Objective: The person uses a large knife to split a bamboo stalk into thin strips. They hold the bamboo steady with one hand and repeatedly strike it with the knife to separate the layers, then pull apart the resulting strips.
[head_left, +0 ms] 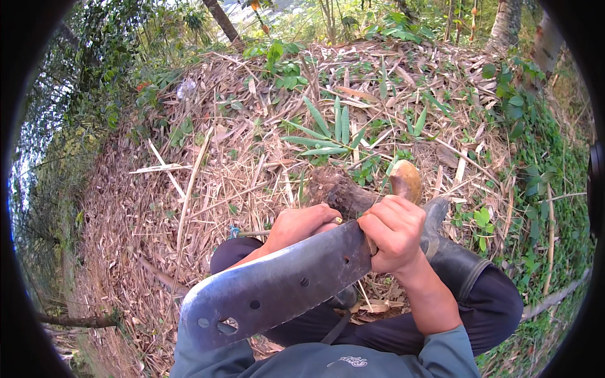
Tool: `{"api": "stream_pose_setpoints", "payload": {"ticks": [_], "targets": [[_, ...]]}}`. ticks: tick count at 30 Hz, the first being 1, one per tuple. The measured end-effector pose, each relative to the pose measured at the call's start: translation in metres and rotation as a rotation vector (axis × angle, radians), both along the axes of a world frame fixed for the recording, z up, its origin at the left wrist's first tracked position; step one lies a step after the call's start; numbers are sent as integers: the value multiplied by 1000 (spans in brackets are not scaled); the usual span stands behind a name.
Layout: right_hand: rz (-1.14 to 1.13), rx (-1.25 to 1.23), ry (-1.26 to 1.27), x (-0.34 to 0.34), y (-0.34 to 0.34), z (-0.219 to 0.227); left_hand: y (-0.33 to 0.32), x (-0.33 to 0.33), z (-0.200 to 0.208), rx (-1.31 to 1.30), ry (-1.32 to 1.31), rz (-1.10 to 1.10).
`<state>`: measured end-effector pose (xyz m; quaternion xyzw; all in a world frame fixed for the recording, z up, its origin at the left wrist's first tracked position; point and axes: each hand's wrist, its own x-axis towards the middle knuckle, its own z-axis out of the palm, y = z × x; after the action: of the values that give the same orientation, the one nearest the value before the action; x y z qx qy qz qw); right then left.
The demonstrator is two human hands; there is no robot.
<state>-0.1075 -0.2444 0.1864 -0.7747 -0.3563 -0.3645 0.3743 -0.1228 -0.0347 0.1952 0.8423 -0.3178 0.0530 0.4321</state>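
Blade work in progress: right hand (pixel 394 232) has its fingers closed tight on the handle of a broad machete (pixel 277 286), edge laid toward the dark root piece (pixel 343 196). Left hand (pixel 299 225) is wrapped around that piece, braced by the rubber boot (pixel 450 252). Recommend short controlled strokes, directed away from the left fingers.

I see open leaf litter (pixel 189 189) far left; the broad blade (pixel 277 286) and boot (pixel 454 252) block the near side

Ground (pixel 208 183) covered in dry bamboo leaf litter; green bamboo sprig (pixel 331 135) at centre; tree trunks (pixel 507 22) along far edge.
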Motion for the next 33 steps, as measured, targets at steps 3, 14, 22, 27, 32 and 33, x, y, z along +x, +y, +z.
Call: {"api": "stream_pose_setpoints", "payload": {"ticks": [3, 14, 22, 27, 32, 33], "targets": [[-9, -61, 33, -2, -3, 2, 1, -1, -1, -6, 7, 4], [10, -61, 54, -1, -5, 5, 0, -1, -3, 56, -2, 12], [-8, -90, 68, 0, -7, 2, -2, 0, -5, -28, -107, -26], [-51, -32, 41, 10, -19, -6, -13, -6, 13, 0, -174, -271], [-752, 157, 696, 76, -107, -54, -8, -15, 0, -50, -126, -143], [-720, 252, 636, 67, -115, -65, 1, -5, 9, -84, -74, -94]]}}
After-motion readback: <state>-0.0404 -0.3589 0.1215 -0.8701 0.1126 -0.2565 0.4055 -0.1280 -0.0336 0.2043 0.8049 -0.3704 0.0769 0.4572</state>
